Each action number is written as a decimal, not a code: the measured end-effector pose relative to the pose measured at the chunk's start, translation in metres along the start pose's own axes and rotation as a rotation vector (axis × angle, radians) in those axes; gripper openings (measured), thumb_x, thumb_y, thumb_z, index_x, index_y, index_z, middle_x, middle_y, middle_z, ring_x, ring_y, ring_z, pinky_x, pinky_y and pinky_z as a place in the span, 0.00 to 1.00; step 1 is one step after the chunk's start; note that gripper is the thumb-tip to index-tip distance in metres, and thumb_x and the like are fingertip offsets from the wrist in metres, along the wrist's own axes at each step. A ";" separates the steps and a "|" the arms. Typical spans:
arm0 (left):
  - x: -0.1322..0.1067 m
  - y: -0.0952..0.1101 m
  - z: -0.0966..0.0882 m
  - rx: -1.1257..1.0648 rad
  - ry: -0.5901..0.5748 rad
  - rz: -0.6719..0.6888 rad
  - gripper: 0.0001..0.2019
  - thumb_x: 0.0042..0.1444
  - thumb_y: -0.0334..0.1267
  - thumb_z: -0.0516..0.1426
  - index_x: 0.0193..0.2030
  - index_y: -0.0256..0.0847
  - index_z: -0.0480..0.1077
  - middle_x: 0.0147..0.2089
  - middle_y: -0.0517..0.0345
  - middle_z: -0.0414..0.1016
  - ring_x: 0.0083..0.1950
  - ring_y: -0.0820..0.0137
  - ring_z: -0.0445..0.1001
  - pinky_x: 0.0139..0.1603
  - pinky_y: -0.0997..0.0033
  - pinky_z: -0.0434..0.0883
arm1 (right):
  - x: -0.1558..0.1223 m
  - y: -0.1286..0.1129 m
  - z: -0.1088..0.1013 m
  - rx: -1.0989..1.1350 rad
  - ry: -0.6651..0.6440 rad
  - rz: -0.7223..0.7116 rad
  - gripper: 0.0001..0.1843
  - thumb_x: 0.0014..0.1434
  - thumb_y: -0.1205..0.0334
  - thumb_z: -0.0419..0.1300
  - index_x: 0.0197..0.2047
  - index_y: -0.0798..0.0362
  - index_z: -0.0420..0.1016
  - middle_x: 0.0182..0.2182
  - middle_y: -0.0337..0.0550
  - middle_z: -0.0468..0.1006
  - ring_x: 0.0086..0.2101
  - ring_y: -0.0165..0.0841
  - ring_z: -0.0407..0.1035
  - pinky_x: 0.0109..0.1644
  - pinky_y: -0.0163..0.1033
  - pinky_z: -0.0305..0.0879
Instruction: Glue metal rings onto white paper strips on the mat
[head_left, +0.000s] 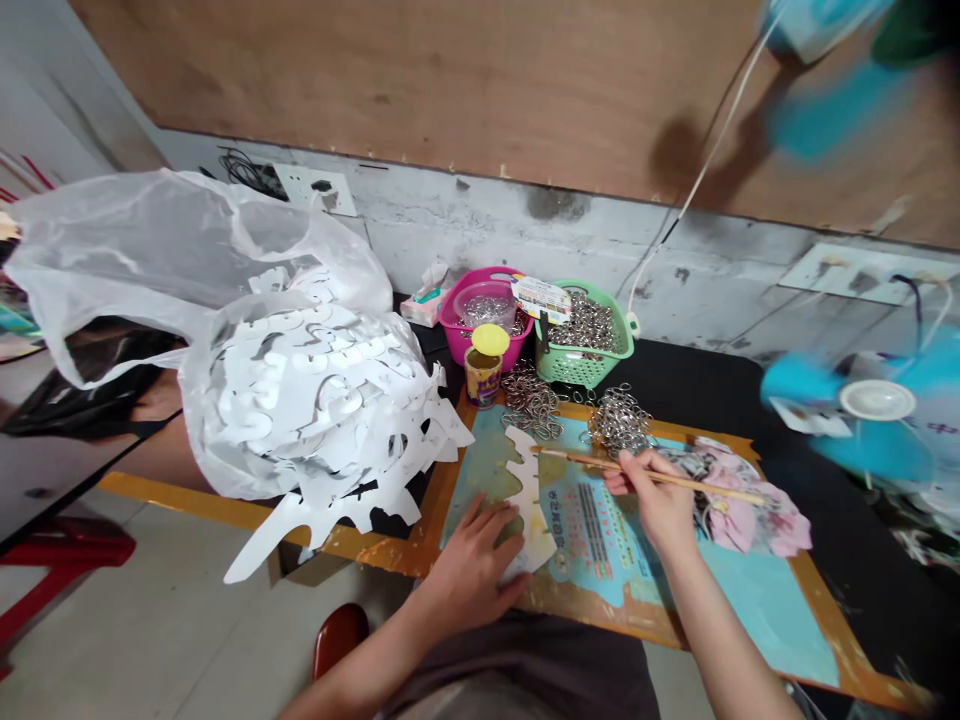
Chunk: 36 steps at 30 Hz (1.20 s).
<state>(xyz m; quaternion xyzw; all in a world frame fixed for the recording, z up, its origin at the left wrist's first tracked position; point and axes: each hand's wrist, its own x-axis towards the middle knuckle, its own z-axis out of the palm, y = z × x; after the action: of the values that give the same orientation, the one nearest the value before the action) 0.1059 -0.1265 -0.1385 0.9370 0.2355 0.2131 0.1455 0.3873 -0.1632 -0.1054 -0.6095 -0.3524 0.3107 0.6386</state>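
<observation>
Left hand [480,560]: laid flat, fingers slightly spread, bracing the lower part of a white notched strip [527,485]. Right hand [656,490]: thumb and fingers pinching a long-handled brush [589,459], tip at the strip's upper right edge; touching or just beside, cannot tell.

Location of strip: on a blue mat [791,610], directly ahead of the body; yellowish patches on its lower half. Step in hand, by judgement: brushing a coating, perhaps glue, onto the strip. Next move, likewise: calling for a light stroke along the notches, with firm bracing against slip.

At left, a translucent plastic bag [142,255]: heaped with white cut-outs [322,370], some spilling over the edge.

Farther back, an open tin [482,382]: yellow lid [490,340] raised; contents not discernible. Beyond, a pink basket [459,345]: clear tub [484,302] and small metal pieces inside. Beside it, a green basket [577,372]: filled with metal rings [589,325].
</observation>
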 end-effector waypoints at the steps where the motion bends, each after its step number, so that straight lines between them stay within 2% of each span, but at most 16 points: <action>1: 0.000 0.000 0.000 0.002 0.002 0.001 0.12 0.58 0.42 0.60 0.47 0.41 0.72 0.59 0.43 0.72 0.64 0.52 0.68 0.71 0.38 0.57 | 0.000 0.000 -0.002 -0.033 -0.044 0.007 0.18 0.52 0.47 0.72 0.24 0.50 0.74 0.25 0.42 0.82 0.23 0.36 0.77 0.27 0.38 0.78; 3: 0.000 -0.001 0.001 0.006 -0.005 0.004 0.12 0.58 0.42 0.60 0.47 0.41 0.72 0.59 0.43 0.71 0.64 0.52 0.68 0.71 0.39 0.57 | 0.002 -0.003 -0.005 -0.057 -0.127 0.028 0.20 0.52 0.47 0.71 0.22 0.51 0.73 0.22 0.42 0.80 0.20 0.35 0.75 0.23 0.36 0.75; 5: 0.000 -0.002 0.002 0.007 -0.016 0.004 0.12 0.59 0.43 0.60 0.47 0.41 0.72 0.59 0.43 0.71 0.64 0.52 0.68 0.71 0.39 0.56 | 0.004 -0.006 -0.007 -0.036 -0.152 0.032 0.22 0.52 0.47 0.71 0.20 0.51 0.71 0.19 0.41 0.79 0.17 0.32 0.71 0.19 0.34 0.70; 9: -0.002 -0.001 0.004 -0.001 -0.015 -0.001 0.12 0.59 0.42 0.60 0.48 0.41 0.72 0.59 0.43 0.71 0.65 0.52 0.67 0.72 0.38 0.55 | 0.008 -0.010 -0.005 -0.034 -0.093 -0.006 0.20 0.54 0.46 0.70 0.24 0.52 0.73 0.24 0.42 0.81 0.20 0.32 0.74 0.25 0.36 0.75; 11: -0.002 -0.001 0.001 -0.030 -0.002 0.011 0.14 0.59 0.43 0.60 0.49 0.41 0.71 0.59 0.43 0.72 0.64 0.52 0.68 0.71 0.38 0.56 | 0.010 -0.009 -0.003 -0.061 -0.100 -0.010 0.20 0.53 0.46 0.70 0.25 0.52 0.74 0.26 0.43 0.82 0.22 0.34 0.76 0.27 0.37 0.76; 13: 0.003 -0.001 -0.005 -0.086 0.020 0.003 0.15 0.61 0.43 0.59 0.53 0.42 0.70 0.58 0.44 0.73 0.62 0.55 0.71 0.70 0.42 0.61 | 0.011 -0.007 -0.003 -0.084 -0.124 -0.012 0.20 0.53 0.46 0.71 0.25 0.52 0.74 0.26 0.43 0.82 0.23 0.34 0.76 0.27 0.37 0.76; 17: 0.032 -0.018 -0.019 -0.099 0.109 -0.046 0.12 0.66 0.36 0.52 0.54 0.41 0.69 0.53 0.47 0.75 0.55 0.61 0.74 0.62 0.53 0.71 | 0.011 -0.007 -0.003 -0.123 -0.159 -0.038 0.19 0.55 0.46 0.69 0.25 0.52 0.74 0.26 0.42 0.82 0.23 0.34 0.76 0.27 0.37 0.76; 19: 0.054 -0.034 -0.019 -0.026 0.091 -0.031 0.12 0.65 0.34 0.52 0.54 0.39 0.69 0.56 0.45 0.74 0.58 0.57 0.73 0.61 0.50 0.70 | 0.010 -0.009 -0.002 -0.135 -0.167 -0.055 0.19 0.56 0.47 0.68 0.25 0.52 0.73 0.25 0.42 0.81 0.23 0.34 0.76 0.27 0.37 0.76; 21: 0.072 -0.050 -0.014 0.046 0.022 -0.031 0.16 0.64 0.34 0.53 0.59 0.38 0.66 0.61 0.42 0.71 0.63 0.53 0.69 0.65 0.44 0.66 | 0.008 -0.012 0.001 -0.149 -0.174 -0.070 0.19 0.57 0.47 0.68 0.25 0.51 0.72 0.24 0.41 0.80 0.23 0.34 0.75 0.26 0.37 0.75; 24: 0.086 -0.065 -0.001 0.090 -0.068 -0.073 0.22 0.62 0.34 0.55 0.63 0.37 0.61 0.61 0.42 0.72 0.64 0.53 0.69 0.67 0.41 0.62 | 0.004 -0.017 0.005 -0.185 -0.194 -0.093 0.19 0.58 0.48 0.67 0.24 0.50 0.71 0.23 0.41 0.80 0.23 0.35 0.75 0.26 0.38 0.74; 30: 0.081 -0.066 0.012 0.106 -0.037 -0.117 0.24 0.61 0.34 0.54 0.65 0.36 0.58 0.61 0.40 0.72 0.63 0.54 0.70 0.69 0.43 0.61 | -0.001 -0.028 0.001 -0.199 -0.347 -0.069 0.21 0.57 0.48 0.68 0.22 0.50 0.67 0.20 0.39 0.78 0.19 0.34 0.72 0.20 0.36 0.70; 33: 0.080 -0.066 0.011 0.097 -0.033 -0.110 0.24 0.62 0.35 0.54 0.65 0.36 0.58 0.62 0.40 0.71 0.64 0.54 0.70 0.69 0.42 0.60 | 0.001 -0.029 0.001 -0.201 -0.305 -0.082 0.21 0.58 0.49 0.67 0.22 0.50 0.67 0.20 0.39 0.77 0.19 0.33 0.72 0.22 0.35 0.70; 36: 0.078 -0.068 0.009 0.069 -0.053 -0.111 0.23 0.63 0.34 0.52 0.65 0.37 0.58 0.64 0.41 0.69 0.66 0.55 0.67 0.70 0.43 0.59 | 0.002 -0.027 0.004 -0.263 -0.269 -0.164 0.19 0.61 0.51 0.65 0.24 0.50 0.68 0.21 0.39 0.78 0.23 0.33 0.74 0.26 0.36 0.71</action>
<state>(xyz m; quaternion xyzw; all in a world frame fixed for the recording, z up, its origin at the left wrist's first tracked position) 0.1470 -0.0311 -0.1453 0.9322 0.2903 0.1718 0.1309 0.3845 -0.1607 -0.0785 -0.6099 -0.5205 0.2876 0.5239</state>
